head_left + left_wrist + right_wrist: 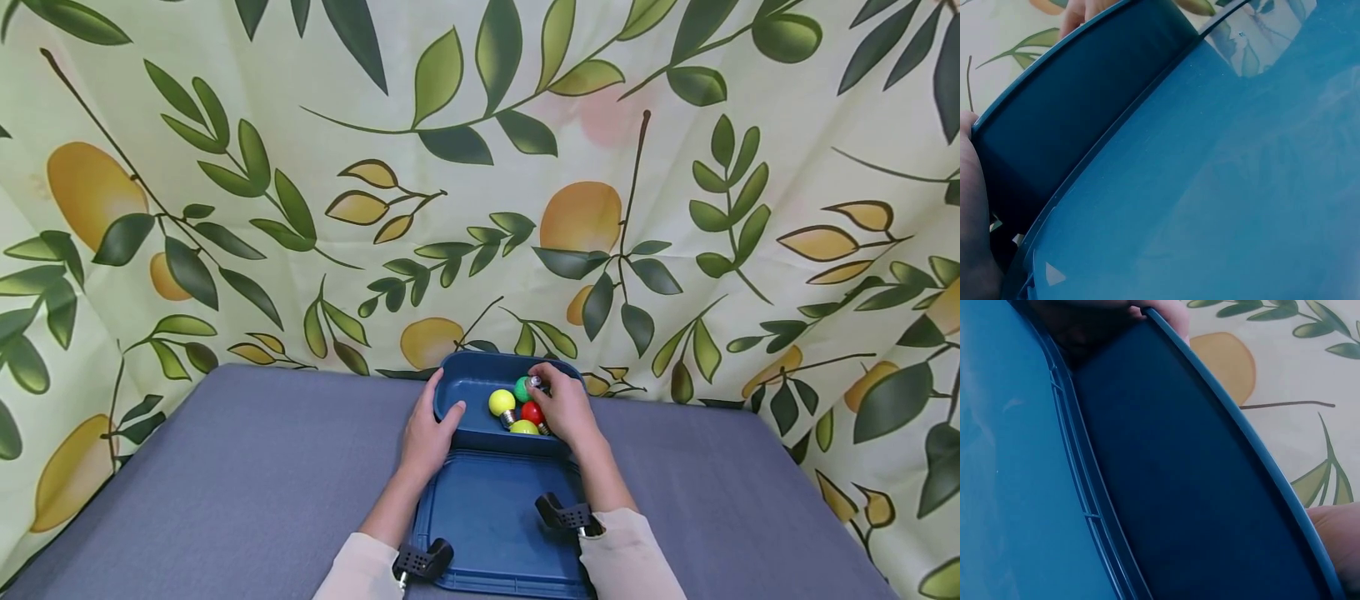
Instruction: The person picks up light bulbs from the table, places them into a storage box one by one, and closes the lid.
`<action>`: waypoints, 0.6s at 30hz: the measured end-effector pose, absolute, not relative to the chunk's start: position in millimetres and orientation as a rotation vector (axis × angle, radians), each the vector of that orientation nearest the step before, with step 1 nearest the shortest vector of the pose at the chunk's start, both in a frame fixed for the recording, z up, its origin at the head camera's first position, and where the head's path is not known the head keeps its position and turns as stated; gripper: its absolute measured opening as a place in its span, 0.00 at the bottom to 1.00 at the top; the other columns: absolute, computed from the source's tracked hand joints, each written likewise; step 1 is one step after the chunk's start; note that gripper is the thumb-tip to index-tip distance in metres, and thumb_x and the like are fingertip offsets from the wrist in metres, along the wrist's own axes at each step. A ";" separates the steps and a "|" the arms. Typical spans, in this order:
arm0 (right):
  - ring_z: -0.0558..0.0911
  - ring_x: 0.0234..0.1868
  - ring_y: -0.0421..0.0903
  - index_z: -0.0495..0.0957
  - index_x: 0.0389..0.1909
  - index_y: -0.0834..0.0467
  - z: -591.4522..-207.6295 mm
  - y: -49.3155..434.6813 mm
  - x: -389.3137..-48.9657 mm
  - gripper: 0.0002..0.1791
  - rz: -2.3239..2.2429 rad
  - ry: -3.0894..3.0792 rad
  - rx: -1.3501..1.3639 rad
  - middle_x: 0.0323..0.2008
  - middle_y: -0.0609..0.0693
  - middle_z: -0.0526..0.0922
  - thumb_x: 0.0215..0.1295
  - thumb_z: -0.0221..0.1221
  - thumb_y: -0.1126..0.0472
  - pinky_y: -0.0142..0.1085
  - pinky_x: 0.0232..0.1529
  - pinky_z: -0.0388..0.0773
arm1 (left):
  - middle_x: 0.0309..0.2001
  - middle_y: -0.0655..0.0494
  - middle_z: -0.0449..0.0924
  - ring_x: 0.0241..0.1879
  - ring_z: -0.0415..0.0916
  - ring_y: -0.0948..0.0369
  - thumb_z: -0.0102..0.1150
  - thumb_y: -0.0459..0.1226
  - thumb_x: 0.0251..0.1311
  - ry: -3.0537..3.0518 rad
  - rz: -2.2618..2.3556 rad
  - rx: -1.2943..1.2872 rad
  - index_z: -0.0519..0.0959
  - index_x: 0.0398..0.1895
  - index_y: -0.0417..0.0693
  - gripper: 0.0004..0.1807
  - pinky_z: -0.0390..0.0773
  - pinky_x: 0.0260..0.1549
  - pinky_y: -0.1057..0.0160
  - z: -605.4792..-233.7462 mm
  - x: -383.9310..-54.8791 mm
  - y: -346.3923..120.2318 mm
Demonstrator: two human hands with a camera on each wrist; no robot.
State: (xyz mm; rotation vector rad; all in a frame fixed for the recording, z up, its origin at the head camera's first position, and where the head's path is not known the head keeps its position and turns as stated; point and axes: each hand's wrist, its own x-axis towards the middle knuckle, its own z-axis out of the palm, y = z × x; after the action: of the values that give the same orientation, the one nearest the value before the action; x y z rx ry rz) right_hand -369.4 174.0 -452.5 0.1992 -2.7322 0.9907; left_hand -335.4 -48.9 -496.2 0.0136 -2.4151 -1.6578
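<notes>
A deep blue plastic container [468, 383] stands at the back of the table, holding a yellow bulb [502, 402], a red bulb [532, 412], a green bulb [521, 387] and another yellow bulb [524, 427], partly hidden by the front wall. My left hand [429, 433] grips the container's left end, thumb over the rim and fingers outside. Inside the right part, my right hand [564, 404] pinches the green bulb near its metal base. In the right wrist view the right hand [1337, 534] shows only partly behind the rim; the bulbs are hidden in both wrist views.
A flat blue lid [502, 525] with a raised edge lies directly in front of the container, between the forearms. Grey-blue cloth covers the table [247, 492]. A leaf-and-fruit patterned curtain [480, 208] hangs close behind the container.
</notes>
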 end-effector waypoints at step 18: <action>0.81 0.46 0.51 0.81 0.53 0.54 -452.9 170.9 -369.0 0.13 0.930 -2.820 0.149 0.52 0.54 0.86 0.71 0.62 0.56 0.49 0.52 0.80 | 0.78 0.49 0.59 0.77 0.59 0.44 0.58 0.48 0.69 -2.416 -1.663 0.018 0.59 0.78 0.67 0.36 0.59 0.71 0.33 -494.8 -334.5 -48.7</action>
State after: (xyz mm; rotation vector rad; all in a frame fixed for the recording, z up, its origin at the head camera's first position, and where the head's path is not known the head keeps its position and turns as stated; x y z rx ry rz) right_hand -369.0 170.9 -452.9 0.1488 -2.8197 0.9296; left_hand -334.5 -48.7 -494.8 0.0177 -2.4164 -1.6634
